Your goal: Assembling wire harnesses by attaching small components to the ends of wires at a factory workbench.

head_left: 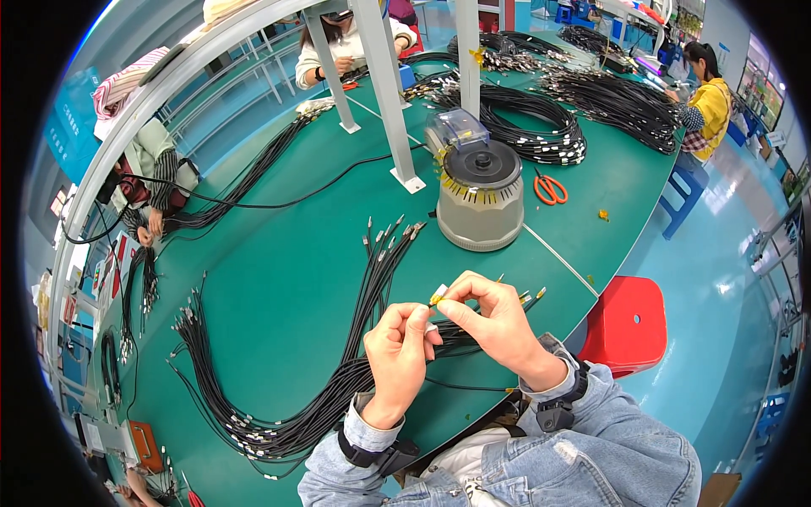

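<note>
My left hand (397, 355) and my right hand (498, 325) meet above the table's near edge, both with pinched fingers. Between their fingertips is a cable end with a small white connector (440, 291) and a bit of yellow tape (436, 299) at it. The fingers hide most of the cable there. Beneath and beside my hands, a thick bundle of black cables (338, 380) curves across the green table, with metal-tipped ends fanned out on the far side. A grey round tape dispenser (480, 203) stands beyond my hands, with yellow tape strips around its rim.
Orange-handled scissors (551, 190) lie right of the dispenser. Grey metal posts (389, 93) rise from the table (279, 262). More coiled black cables (541, 127) lie at the back. A red stool (627, 325) stands at the right edge. Other people work at the left, back and far right.
</note>
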### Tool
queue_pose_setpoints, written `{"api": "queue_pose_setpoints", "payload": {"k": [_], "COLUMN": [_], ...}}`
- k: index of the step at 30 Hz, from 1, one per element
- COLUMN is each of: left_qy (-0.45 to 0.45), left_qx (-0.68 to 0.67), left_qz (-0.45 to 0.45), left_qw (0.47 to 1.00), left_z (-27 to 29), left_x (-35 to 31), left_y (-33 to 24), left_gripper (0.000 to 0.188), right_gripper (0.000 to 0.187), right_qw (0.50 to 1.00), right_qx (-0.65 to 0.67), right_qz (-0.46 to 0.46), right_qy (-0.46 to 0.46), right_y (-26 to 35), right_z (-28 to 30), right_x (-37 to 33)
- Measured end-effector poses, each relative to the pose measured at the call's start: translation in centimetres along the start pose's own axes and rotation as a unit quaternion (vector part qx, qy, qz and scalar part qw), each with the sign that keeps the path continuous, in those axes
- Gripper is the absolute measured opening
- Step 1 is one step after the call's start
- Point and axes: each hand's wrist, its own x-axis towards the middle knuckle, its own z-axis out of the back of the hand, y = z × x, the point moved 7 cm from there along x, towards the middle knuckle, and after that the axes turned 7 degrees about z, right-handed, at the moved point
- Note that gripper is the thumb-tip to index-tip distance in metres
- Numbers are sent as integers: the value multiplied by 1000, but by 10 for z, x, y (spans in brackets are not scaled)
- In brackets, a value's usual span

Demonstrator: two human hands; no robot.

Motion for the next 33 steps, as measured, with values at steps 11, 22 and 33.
{"api": "queue_pose_setpoints", "payload": {"k": [11,22,33], "left_qy": [4,43,105], "left_qx": [-34,-70,-130], "left_qz": [12,38,142], "left_qw": [999,996,976], "left_z": [1,0,-4], "left_x": [0,1,1], "left_y": [10,8,9], "left_gripper": [19,22,25], "right_gripper": [11,13,10], "right_qw": [1000,1000,997], "right_qx": [18,31,68], "right_qz": [9,-2,-35], "right_qy": [-12,4,19], "right_y": [1,-2,-5], "right_z": [-5,-9,-12], "right_x": [0,0,2]}}
